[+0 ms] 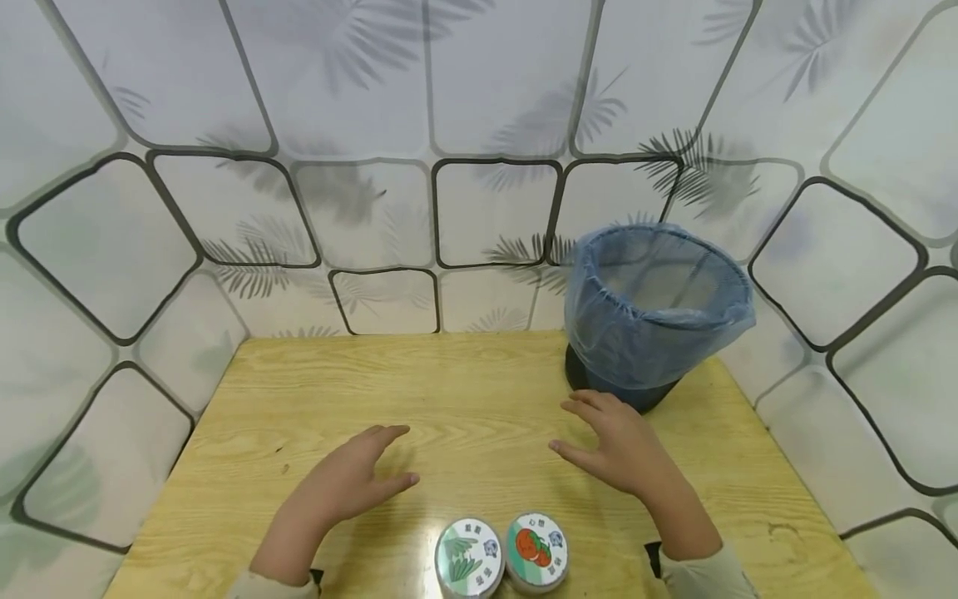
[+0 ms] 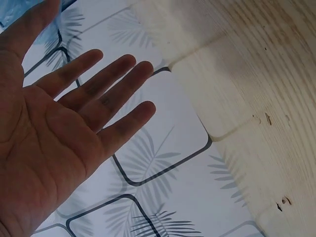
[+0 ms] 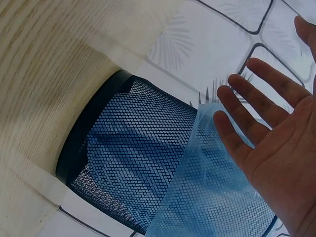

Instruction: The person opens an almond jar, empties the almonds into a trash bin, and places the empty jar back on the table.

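- A pale wall covering (image 1: 494,212), printed with rounded dark outlines and grey leaf sprays, rises behind the bin and continues along both sides.
- A yellowish wood-grain table (image 1: 419,391) lies under the bin and extends left of it and toward the person.
- The dark mesh bin (image 3: 143,143) stands upright on the table's far right part, near the wall covering.
- A translucent blue bag (image 1: 636,341) lines the bin, its edge folded over the rim and hanging down the outside.
- The right hand (image 1: 615,447) is wide, fingers extended and parted, palm bare, just on the person's side of the bin; I cannot tell whether its fingertips touch it.
- The left hand (image 1: 355,480) is also wide, fingers straight and spread, palm bare, well apart from the bin, to its left and nearer the person.
- Two beige sleeves (image 1: 707,574) end at the wrists, both nearer the person than the bin.
- A round container with green vegetables on its lid (image 1: 470,557) sits to the left of the bin and well toward the person.
- A round container with a red tomato picture (image 1: 536,551) sits right beside it, slightly closer to the bin's side; both lids face up.
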### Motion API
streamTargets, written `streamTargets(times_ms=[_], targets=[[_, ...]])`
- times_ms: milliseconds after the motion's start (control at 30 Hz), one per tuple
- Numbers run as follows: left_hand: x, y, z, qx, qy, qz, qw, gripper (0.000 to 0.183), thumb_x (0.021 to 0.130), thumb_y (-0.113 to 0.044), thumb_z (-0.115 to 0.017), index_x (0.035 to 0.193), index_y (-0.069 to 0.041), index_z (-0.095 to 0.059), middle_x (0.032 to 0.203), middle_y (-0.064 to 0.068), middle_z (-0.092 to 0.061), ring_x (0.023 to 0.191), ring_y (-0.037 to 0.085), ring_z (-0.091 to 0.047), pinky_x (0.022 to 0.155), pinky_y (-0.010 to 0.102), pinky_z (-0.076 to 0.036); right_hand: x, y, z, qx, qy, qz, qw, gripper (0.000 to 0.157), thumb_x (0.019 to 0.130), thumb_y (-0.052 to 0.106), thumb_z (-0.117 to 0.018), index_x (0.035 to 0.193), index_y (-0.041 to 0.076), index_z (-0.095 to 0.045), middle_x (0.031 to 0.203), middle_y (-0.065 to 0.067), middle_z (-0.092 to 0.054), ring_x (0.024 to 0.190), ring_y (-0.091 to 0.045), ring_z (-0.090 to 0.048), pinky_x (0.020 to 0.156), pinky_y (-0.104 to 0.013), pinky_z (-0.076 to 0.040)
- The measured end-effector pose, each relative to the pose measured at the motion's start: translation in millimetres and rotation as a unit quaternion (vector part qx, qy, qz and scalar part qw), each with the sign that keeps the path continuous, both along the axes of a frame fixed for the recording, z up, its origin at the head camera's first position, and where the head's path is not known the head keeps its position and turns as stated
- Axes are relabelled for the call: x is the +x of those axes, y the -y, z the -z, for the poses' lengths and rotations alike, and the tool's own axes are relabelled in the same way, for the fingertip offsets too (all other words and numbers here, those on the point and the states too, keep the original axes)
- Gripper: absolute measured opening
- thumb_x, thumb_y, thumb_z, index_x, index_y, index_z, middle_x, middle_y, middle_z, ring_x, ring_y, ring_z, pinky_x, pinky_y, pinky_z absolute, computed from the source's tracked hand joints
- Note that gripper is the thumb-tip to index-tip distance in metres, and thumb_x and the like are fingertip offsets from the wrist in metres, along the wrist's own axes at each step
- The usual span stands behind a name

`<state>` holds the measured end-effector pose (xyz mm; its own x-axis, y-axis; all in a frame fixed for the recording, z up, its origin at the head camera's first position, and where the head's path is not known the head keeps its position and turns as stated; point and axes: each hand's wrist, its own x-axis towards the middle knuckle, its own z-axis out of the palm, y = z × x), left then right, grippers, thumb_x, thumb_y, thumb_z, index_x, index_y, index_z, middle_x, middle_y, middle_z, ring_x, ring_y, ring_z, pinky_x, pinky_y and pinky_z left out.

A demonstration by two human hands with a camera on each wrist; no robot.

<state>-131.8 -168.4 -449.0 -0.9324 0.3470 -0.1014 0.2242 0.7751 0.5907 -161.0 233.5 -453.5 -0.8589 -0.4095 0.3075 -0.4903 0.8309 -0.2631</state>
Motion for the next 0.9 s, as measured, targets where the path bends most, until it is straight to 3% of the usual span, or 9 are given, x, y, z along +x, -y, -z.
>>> streamTargets(times_ms=[167,500,667,900], targets=[[-2.7,-2.5,0.5,-0.003,-0.026,0.006,0.9996,0.067,0.099,-0.046,-0.075,0.153,-0.009,-0.057,0.154,0.015,-0.059,0.144,0.041,-0.055,0.116,0.060,-0.046,-1.8,0.5,-2.3,-0.015,-0.036,-0.010,0.999,0.058,0.089,0.050,-0.085,0.131,0.010,-0.075,0.136,-0.014,-0.070,0.120,-0.036,-0.070,0.096,-0.056,-0.060],[-11.1,-10.8,-0.4,0.014,-0.125,0.022,0.9919,0.057,0.098,-0.040,-0.078,0.145,-0.011,-0.063,0.143,0.009,-0.066,0.133,0.033,-0.064,0.108,0.054,-0.055,-4.0,1.4,-8.1,-0.046,-0.086,-0.032,0.995,0.051,0.086,0.041,-0.090,0.124,0.010,-0.077,0.128,-0.012,-0.073,0.115,-0.032,-0.071,0.094,-0.052,-0.061],[-13.4,-14.7,-0.2,0.023,-0.142,0.026,0.9893,0.054,0.097,-0.037,-0.080,0.142,-0.010,-0.065,0.140,0.008,-0.067,0.131,0.033,-0.065,0.107,0.054,-0.056,-4.2,-0.8,-10.0,-0.057,-0.107,-0.041,0.992,0.046,0.085,0.033,-0.091,0.122,0.008,-0.078,0.125,-0.012,-0.073,0.112,-0.033,-0.072,0.091,-0.053,-0.061],[-12.8,-18.4,-0.2,0.024,-0.157,0.023,0.9870,0.055,0.097,-0.038,-0.080,0.140,-0.008,-0.066,0.150,0.017,-0.059,0.139,0.041,-0.057,0.109,0.060,-0.052,-5.9,-4.6,-11.3,-0.058,-0.108,-0.038,0.992,0.045,0.085,0.033,-0.091,0.121,0.008,-0.078,0.127,-0.012,-0.071,0.113,-0.033,-0.072,0.093,-0.052,-0.061]])
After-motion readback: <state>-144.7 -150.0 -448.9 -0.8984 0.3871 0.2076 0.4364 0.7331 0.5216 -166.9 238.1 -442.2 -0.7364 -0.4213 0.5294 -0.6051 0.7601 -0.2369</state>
